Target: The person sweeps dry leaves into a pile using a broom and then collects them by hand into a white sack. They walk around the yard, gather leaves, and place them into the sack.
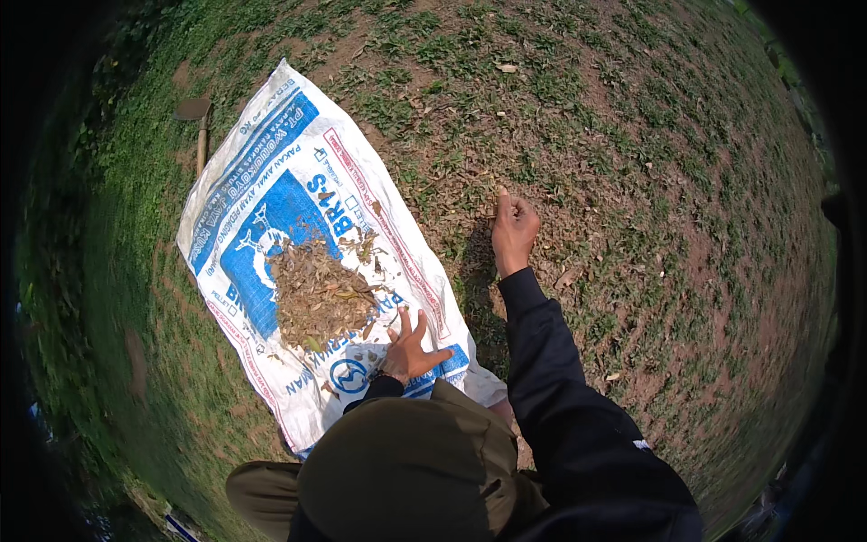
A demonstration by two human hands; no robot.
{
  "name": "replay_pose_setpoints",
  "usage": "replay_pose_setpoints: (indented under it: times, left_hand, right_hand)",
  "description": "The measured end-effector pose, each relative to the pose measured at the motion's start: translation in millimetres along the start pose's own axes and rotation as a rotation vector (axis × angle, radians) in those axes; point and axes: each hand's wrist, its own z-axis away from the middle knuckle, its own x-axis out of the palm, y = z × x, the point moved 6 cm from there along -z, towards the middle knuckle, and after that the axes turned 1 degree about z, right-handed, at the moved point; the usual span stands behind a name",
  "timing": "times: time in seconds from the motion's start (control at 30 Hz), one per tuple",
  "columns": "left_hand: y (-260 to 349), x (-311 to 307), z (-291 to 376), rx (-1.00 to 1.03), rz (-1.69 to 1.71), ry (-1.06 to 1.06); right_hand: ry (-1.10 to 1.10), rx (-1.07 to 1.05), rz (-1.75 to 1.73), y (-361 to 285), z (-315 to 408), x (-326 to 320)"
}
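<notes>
A white woven plastic feed sack (366, 156) with blue and red print lies flat on the grass in front of me. On its middle sits a heap of dry leaves and plant litter (325, 295), with a few loose bits scattered around it. My left hand (410, 349) rests on the sack's near part, fingers spread, just beside the heap. Off the sack's right edge, my right hand (515, 227) is low over the leaf-strewn grass, its fingers curled and thumb extended. Whether a small bit of litter is between its fingertips is too small to tell.
A hoe (194, 110) with a metal blade and wooden handle lies beyond the sack's left edge, its handle partly hidden by the sack. Patchy grass (643, 203) with bare soil and fallen leaves spreads to the right. My bent knee (264, 491) is near the sack's lower corner.
</notes>
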Motion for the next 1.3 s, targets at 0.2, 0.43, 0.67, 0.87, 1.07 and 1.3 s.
replay_pose_setpoints:
  times: [0.2,0.43,0.67,0.87,1.07,1.3]
  left_hand:
    - [0,2,-6,0.109,0.054,-0.134]
    - [-6,5,-1,-0.004,0.148,-0.118]
    - [-3,-2,-1,0.006,0.157,-0.105]
    - [1,-4,0,0.029,0.128,-0.109]
    - [2,-6,0,0.071,0.106,-0.049]
    - [-2,2,-2,0.034,0.047,-0.047]
  right_hand:
    - [-0.704,-0.59,0.089,-41,151,116]
    - [-0.066,-0.772,0.796,-15,1,-13]
    - [-0.316,-0.829,1.095,38,6,-77]
    - [-0.218,-0.933,0.812,34,-4,-76]
    - [-0.001,-0.967,0.727,15,-43,-69]
    - [0.197,0.004,-0.087,7,-40,-40]
